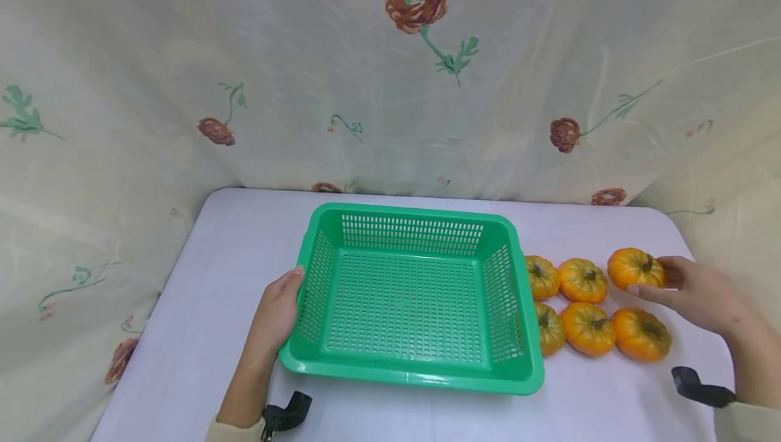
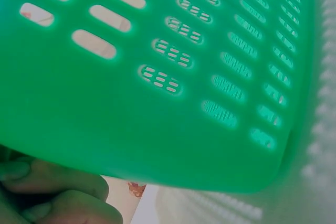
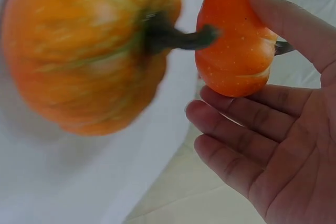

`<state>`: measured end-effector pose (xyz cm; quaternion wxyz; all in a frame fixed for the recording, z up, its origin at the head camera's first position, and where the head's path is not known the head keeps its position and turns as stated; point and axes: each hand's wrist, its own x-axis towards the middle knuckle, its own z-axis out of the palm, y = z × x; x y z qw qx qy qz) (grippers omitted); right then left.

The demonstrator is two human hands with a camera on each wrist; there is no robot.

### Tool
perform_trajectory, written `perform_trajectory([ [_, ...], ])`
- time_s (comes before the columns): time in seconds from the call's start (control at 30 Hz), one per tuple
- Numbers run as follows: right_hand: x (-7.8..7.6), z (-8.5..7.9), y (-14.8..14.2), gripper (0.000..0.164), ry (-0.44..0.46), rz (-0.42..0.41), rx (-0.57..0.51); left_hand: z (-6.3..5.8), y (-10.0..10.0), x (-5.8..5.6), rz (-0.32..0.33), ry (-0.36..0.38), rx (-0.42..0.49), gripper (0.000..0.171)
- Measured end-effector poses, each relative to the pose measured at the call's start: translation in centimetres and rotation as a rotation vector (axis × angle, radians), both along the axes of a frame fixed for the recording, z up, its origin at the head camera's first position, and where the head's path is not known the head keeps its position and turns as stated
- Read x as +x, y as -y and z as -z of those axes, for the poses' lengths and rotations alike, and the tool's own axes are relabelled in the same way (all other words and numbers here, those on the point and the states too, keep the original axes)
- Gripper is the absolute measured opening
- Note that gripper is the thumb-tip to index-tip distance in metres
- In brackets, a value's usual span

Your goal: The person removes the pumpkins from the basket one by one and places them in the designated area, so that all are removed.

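Observation:
My left hand (image 1: 277,313) grips the left rim of a green plastic basket (image 1: 411,379), which has slotted walls and nothing inside. In the left wrist view, the basket's wall (image 2: 105,114) fills most of the picture, with curled fingers (image 2: 63,187) below its edge. Over on the right, my right hand (image 1: 702,293) holds a small orange pumpkin (image 1: 634,269) between thumb and fingers. The right wrist view shows the thumb on one side of that pumpkin (image 3: 236,40) and the fingertips along the other. Another pumpkin (image 3: 89,51) with a dark green stem looms close to that camera.
Several more small pumpkins (image 1: 587,329) sit in two rows beside the basket's right wall, which partly hides the leftmost ones. Everything stands on a white table (image 1: 244,238). A flower-printed cloth (image 1: 342,55) hangs behind the table and down both sides.

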<state>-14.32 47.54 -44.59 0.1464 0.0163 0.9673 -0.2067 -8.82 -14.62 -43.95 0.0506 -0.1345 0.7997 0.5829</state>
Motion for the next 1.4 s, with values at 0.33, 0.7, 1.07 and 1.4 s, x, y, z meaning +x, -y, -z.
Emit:
perform_trajectory([
  [0.33,0.4,1.5,-0.6,0.106,0.072,0.045,-0.033,0.0,0.0,0.2,-0.015,0.009,-0.002,0.055],
  [0.7,0.1,2.1,-0.6,0.107,0.116,0.043,-0.035,0.4,0.2,0.2,-0.026,0.005,-0.003,0.055],
  [1.07,-0.5,2.6,-1.0,0.109,0.206,0.025,-0.03,0.3,0.0,0.2,-0.025,-0.005,0.02,0.054],
  [1.4,-0.2,2.7,-0.9,0.106,0.223,0.025,-0.045,0.4,0.0,-0.2,-0.049,0.021,0.043,0.052],
])
